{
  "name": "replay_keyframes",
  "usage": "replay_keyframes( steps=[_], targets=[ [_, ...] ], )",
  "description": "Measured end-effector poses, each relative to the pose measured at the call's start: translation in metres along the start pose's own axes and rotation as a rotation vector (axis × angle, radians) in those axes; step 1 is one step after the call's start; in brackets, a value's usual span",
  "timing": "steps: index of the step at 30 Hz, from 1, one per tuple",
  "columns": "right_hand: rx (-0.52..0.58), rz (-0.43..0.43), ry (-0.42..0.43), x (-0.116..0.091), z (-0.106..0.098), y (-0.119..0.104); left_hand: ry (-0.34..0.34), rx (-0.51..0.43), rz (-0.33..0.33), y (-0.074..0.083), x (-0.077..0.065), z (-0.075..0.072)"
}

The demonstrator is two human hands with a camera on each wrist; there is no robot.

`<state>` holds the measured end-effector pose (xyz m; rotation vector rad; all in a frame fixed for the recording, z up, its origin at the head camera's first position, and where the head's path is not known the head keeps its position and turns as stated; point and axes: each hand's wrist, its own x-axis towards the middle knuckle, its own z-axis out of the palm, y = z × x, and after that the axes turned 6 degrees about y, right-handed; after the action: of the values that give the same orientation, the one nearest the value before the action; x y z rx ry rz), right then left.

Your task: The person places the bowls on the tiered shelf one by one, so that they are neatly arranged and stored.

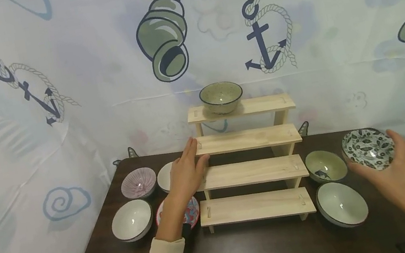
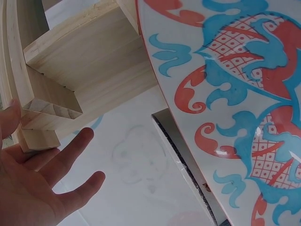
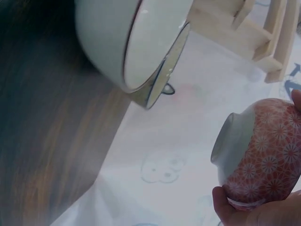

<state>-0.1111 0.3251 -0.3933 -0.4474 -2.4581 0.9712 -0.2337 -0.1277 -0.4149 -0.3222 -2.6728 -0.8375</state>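
In the head view my left hand (image 1: 186, 172), fingers extended, rests against the left end of the four-tier wooden stand (image 1: 245, 139). The left wrist view shows its thumb and forefinger at a plank end (image 2: 40, 140), the other fingers free. Off to the stand's right, my right hand (image 1: 402, 172) grips a bowl (image 1: 369, 149) with a black-and-white leaf pattern inside. Its outer side is red with white flowers, as the raised, tilted bowl (image 3: 268, 150) in the right wrist view shows. A speckled green bowl (image 1: 221, 96) sits on the top tier.
Right of the stand are an olive bowl (image 1: 327, 163) and a white bowl (image 1: 342, 203). On the left stand a pink-striped bowl (image 1: 138, 183), a white bowl (image 1: 132, 220), another pale bowl (image 1: 164, 177) and a red-blue patterned dish (image 1: 192, 213). A printed cloth (image 1: 95, 73) hangs behind the dark table (image 1: 240, 251).
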Motion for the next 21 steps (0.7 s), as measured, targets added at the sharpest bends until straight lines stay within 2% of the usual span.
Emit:
replay_keyframes(
  steps=[12, 21],
  targets=[
    [0.021, -0.072, 0.010, -0.006, 0.001, -0.018, 0.005, 0.007, 0.005, 0.002, 0.000, -0.003],
    [0.037, -0.085, -0.044, -0.013, 0.000, -0.030, 0.005, 0.004, 0.007, 0.003, 0.000, -0.002]
  ],
)
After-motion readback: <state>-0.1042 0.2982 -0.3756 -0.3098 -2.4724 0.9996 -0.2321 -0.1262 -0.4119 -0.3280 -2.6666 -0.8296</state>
